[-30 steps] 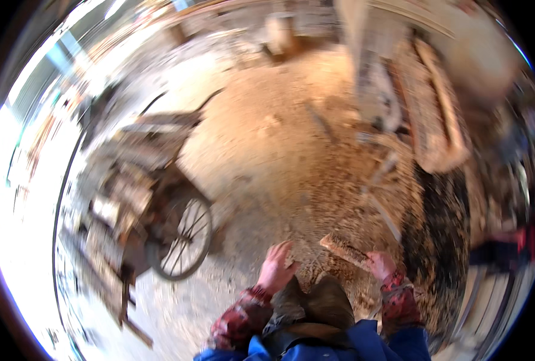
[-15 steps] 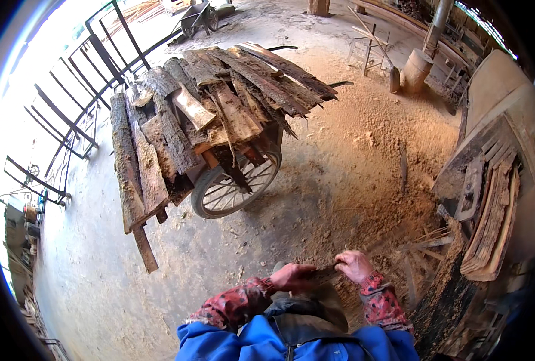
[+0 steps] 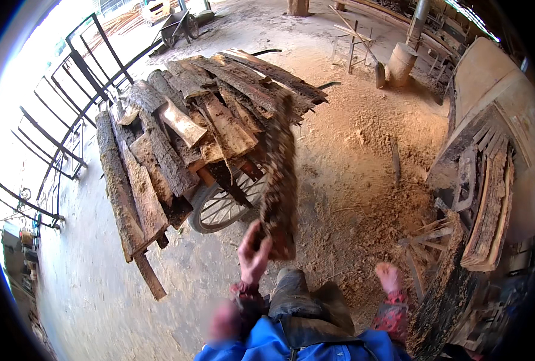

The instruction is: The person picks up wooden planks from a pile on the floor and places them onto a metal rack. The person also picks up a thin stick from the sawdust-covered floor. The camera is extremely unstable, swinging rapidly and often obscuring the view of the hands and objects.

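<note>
My left hand (image 3: pixel 254 253) grips the lower end of a long, rough bark slab (image 3: pixel 280 186), thumb and fingers closed around its edge. Slightly blurred, the slab stands out ahead of me, its upper end overlapping the right side of the loaded cart. Away to the right, my right hand (image 3: pixel 389 278) is apart from the slab, fingers curled in and nothing visible in them. Bark-covered wood slabs (image 3: pixel 177 138) lie piled on the two-wheeled cart, whose spoked wheel (image 3: pixel 219 207) shows underneath, partly hidden.
Sawdust (image 3: pixel 363 138) covers the ground ahead and right. Stacked slabs (image 3: pixel 490 210) lean by a large board (image 3: pixel 496 90) at right. Wood scraps (image 3: pixel 430 240) lie near my right hand. Metal frames (image 3: pixel 69 102) line the left; a wheelbarrow (image 3: pixel 177 27) stands far back. A shovel (image 3: pixel 380 75) leans near a stump (image 3: pixel 401 63).
My hands were close together in front of my body. Now the left has swung forward with the bark slab raised toward the cart, and the right has moved off to the right.
</note>
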Motion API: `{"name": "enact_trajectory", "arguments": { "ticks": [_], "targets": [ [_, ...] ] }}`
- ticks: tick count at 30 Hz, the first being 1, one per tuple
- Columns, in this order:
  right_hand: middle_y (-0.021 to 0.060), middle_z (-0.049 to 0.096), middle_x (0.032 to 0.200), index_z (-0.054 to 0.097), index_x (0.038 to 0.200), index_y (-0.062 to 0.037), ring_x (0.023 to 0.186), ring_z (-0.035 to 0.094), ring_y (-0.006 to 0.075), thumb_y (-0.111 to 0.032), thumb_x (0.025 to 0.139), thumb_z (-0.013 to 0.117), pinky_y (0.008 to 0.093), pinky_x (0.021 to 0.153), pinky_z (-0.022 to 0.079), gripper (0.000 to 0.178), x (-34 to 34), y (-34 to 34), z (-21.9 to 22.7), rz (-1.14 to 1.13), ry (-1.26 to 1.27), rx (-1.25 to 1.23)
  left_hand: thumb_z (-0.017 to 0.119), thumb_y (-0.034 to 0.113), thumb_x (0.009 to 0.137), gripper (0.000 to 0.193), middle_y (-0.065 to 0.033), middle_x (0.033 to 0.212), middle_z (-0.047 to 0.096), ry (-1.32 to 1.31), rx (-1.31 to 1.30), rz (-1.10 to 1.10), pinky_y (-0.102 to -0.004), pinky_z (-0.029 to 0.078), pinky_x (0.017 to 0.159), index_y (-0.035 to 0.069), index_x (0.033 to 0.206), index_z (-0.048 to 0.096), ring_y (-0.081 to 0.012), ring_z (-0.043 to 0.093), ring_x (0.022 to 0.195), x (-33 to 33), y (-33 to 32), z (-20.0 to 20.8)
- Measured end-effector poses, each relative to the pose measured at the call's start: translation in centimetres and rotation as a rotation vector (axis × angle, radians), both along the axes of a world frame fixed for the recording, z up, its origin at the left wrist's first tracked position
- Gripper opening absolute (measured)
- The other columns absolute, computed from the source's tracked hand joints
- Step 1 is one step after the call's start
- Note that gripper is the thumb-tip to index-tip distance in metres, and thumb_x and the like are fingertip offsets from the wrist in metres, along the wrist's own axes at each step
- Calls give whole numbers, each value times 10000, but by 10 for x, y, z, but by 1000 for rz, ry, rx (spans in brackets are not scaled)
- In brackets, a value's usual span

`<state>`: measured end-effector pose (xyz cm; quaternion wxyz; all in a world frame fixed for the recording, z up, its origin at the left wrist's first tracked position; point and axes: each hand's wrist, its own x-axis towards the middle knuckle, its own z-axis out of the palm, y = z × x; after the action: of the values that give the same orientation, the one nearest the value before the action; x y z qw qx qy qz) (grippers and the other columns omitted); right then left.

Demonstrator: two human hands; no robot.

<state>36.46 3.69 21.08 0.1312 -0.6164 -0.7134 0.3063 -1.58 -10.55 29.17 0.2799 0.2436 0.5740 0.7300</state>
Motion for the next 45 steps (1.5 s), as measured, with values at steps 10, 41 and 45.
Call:
{"name": "enact_trajectory", "arguments": {
  "ticks": [10,41,45],
  "targets": [
    [45,572,567,580,680,9,568,572,135,-191,704,674,315,582,482,222,95,-115,-115,-253,335,-346,631,98,820,372,-116,878,617,10,-159,191,-270,487,567,-50,1124,476,-167,594,662,-197,193,-42],
    [27,614,635,654,809,-11,563,564,92,-226,779,662,258,529,466,218,72,-192,-171,-631,277,-447,636,127,783,185,-144,774,634,-671,-996,-583,-381,563,553,-16,870,560,-263,636,634,-43,-133,-373],
    [33,615,652,645,830,-15,588,568,99,-258,780,652,261,568,468,249,91,-180,-177,-720,252,-302,612,105,796,156,-153,752,630,-657,-1000,-538,-379,563,556,-20,867,551,-270,634,629,-33,-104,-361]
  ]
}}
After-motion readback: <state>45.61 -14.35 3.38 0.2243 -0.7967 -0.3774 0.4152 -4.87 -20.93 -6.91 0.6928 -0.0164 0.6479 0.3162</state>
